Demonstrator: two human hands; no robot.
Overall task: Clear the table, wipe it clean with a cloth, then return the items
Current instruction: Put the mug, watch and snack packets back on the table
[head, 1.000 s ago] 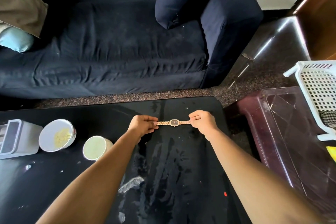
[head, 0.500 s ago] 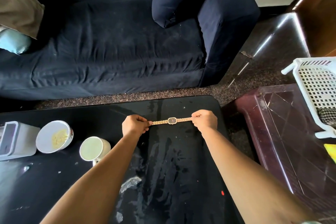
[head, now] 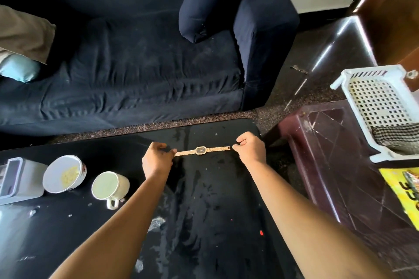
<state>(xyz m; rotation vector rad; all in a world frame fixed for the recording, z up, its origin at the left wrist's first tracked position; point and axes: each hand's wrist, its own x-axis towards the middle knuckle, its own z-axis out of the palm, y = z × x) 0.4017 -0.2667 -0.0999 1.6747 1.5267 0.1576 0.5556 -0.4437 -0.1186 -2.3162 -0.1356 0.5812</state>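
- My left hand (head: 157, 158) pinches one end of the gold wristwatch (head: 201, 150) and my right hand (head: 250, 150) the other; the strap runs straight between my fingertips.
- It is low over the black table (head: 215, 210); I cannot tell whether it touches.
- Wet streaks lie on the table nearer me than my hands, so I judge I am returning the watch, though specks remain by the mug (head: 110, 187) left of my left hand.
- Next: lower both ends evenly, then loosen both pinches together.
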